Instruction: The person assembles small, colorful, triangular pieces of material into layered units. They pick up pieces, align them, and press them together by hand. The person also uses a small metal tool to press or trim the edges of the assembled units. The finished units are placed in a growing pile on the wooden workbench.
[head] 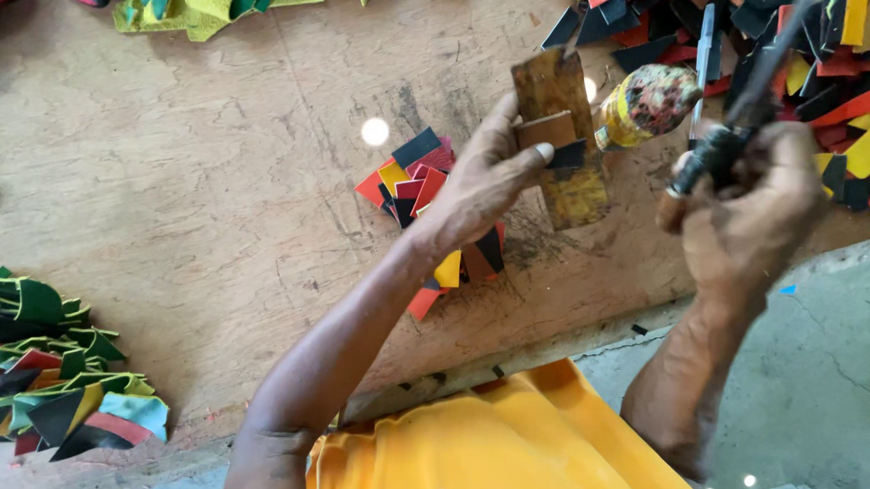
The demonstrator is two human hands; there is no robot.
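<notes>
I observe 2 bare hands over a scuffed wooden worktop [212, 196]. The left hand [482, 183] has its grip closed on a small brown piece [548, 130], thumb on its near face, fingers behind. That piece sits against a stained, yellow-brown block [567, 143] standing upright on the worktop, at about 1 o'clock from the left hand. A small black piece [568, 154] shows just beside the thumb tip, at 3 o'clock from it.

The right hand [744, 214] has its grip closed around a dark-handled tool [739, 121], which runs from the fist toward 1 o'clock and is blurred along its length; I cannot tell what kind of tool it is. The 2 hands are near each other but apart.

At 12 o'clock from the right hand's knuckles, between the hands, lies a smeared yellow jar [646, 105], tipped on its side.

Under the left wrist, a small heap of cut pieces [413, 180] in red, black and yellow lies on the worktop. A larger heap of red, black and yellow offcuts [853, 87] fills the 2 o'clock corner. Green and yellow scraps [211, 0] lie at 11 o'clock; a pile of green, black and red pieces [48, 374] lies at 8 o'clock. An orange garment [504, 453] covers the lap at 6 o'clock.
</notes>
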